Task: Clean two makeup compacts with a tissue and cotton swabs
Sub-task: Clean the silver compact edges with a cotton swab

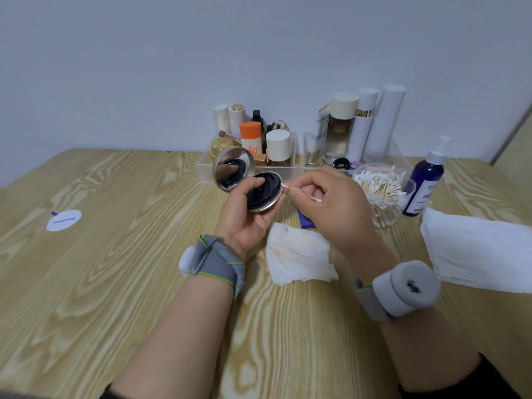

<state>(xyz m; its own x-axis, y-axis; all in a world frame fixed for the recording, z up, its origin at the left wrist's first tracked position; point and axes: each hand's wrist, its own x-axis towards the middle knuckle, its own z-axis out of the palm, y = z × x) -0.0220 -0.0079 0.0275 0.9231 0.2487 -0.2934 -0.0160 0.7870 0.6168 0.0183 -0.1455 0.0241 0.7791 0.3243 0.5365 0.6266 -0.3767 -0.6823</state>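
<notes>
Left hand (244,218) grips the open compact (264,194); right hand (331,203) pinches a cotton swab (285,186), half-hiding a blue object (305,220) beyond the stained tissue (298,254).

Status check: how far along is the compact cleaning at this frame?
Looks done: some wiping, since the tissue on the table carries tan stains. In hand: the left hand holds the open round compact while the right hand pinches a cotton swab, tip at the base's rim. Left: finishing this one, plus a second; the blue item partly hidden behind the right hand may be it, state unclear.
</notes>
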